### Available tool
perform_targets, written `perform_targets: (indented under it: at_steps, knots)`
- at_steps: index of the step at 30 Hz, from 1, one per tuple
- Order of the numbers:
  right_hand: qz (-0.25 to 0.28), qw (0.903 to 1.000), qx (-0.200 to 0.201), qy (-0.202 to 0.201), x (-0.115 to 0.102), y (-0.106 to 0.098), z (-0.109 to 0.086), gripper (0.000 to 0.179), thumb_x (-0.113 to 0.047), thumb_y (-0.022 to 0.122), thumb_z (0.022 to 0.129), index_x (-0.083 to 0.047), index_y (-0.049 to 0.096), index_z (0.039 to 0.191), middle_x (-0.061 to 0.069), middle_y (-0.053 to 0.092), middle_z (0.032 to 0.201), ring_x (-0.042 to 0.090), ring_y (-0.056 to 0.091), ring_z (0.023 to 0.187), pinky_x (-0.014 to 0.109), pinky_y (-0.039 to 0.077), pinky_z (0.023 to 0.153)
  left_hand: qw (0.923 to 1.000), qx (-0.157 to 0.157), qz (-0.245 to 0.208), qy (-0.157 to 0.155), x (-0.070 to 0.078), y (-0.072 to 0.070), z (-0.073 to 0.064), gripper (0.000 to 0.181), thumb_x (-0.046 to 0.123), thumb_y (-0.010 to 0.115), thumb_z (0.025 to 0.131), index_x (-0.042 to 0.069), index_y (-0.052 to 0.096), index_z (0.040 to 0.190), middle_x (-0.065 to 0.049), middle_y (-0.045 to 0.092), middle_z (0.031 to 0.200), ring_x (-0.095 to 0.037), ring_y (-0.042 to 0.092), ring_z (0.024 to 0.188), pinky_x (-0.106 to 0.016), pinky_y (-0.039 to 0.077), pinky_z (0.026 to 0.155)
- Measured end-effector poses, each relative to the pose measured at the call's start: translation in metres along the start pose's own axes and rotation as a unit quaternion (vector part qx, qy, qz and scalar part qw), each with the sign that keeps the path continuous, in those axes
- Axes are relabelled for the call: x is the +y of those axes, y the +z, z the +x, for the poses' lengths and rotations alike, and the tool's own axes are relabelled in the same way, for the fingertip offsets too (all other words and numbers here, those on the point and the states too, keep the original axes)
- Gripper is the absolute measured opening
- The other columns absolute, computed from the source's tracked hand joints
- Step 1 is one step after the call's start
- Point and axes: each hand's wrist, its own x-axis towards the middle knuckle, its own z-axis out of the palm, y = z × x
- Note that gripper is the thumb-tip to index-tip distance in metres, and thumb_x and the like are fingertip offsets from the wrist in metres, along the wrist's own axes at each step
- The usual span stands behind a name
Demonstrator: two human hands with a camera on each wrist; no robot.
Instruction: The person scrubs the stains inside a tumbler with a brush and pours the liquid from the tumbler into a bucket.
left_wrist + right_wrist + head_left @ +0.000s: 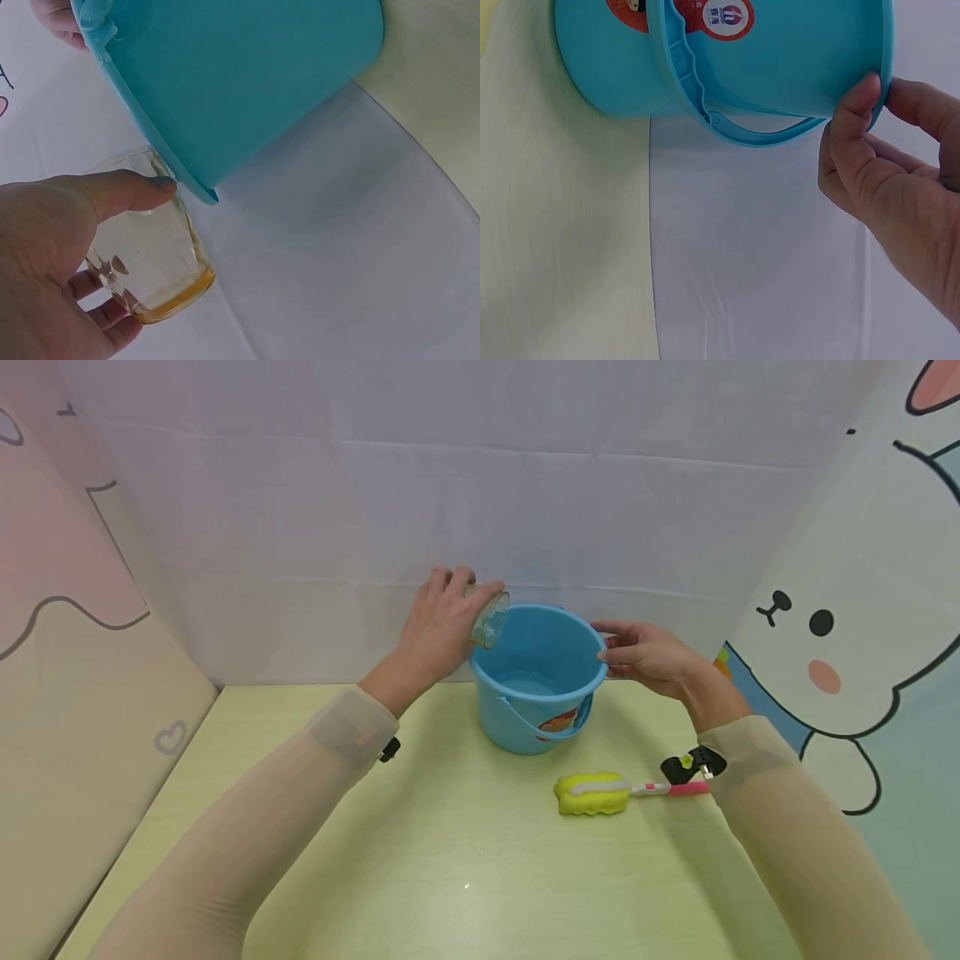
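Note:
A light-blue plastic bucket [501, 722] stands upright near the back of the table, its handle hanging down at the front. My left hand [441, 622] grips a clear drinking glass [491, 621], tilted with its mouth over the bucket's left rim. In the left wrist view the thumb lies along the side of the glass [154, 259], whose thick base looks amber. On the bucket's opposite side, my right hand [651, 658] pinches the rim between thumb and fingers, as the right wrist view also shows. Whether liquid lies in the bucket I cannot tell.
A yellow sponge brush [592, 794] with a white and pink handle lies in front of the bucket, partly under my right forearm. The pale wooden table [420, 877] meets a white sheet [337, 527] behind. Cartoon-printed panels stand left and right.

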Motion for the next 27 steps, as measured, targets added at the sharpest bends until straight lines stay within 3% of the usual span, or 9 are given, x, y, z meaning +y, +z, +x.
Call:
perform_targets:
  at_steps: [9, 27]
  knots:
    - [-0.002, 1.0000, -0.007, -0.003, 0.0010, -0.0018, 0.0002, 0.069, -0.005, 0.057, 0.109, -0.003, 0.022, 0.168, 0.028, 0.050, 0.140, 0.028, 0.068, 0.114, 0.036, 0.060, 0.094, 0.9999, 0.006, 0.006, 0.009, -0.0004, 0.0016, 0.0000, 0.069, 0.002, 0.075, 0.093, 0.025, 0.054, 0.155, -0.017, 0.052, 0.138, -0.039, 0.044, 0.127, -0.052, 0.050, 0.100]
    - [-0.004, 1.0000, -0.007, -0.002, 0.0013, -0.0022, -0.0001, 0.068, -0.005, 0.057, 0.110, -0.004, 0.022, 0.168, 0.031, 0.046, 0.144, 0.029, 0.067, 0.116, 0.034, 0.059, 0.095, 0.9997, 0.009, 0.012, 0.018, 0.0026, 0.0000, 0.0004, 0.064, -0.003, 0.067, 0.097, 0.025, 0.055, 0.153, -0.016, 0.052, 0.139, -0.039, 0.044, 0.126, -0.051, 0.050, 0.100]
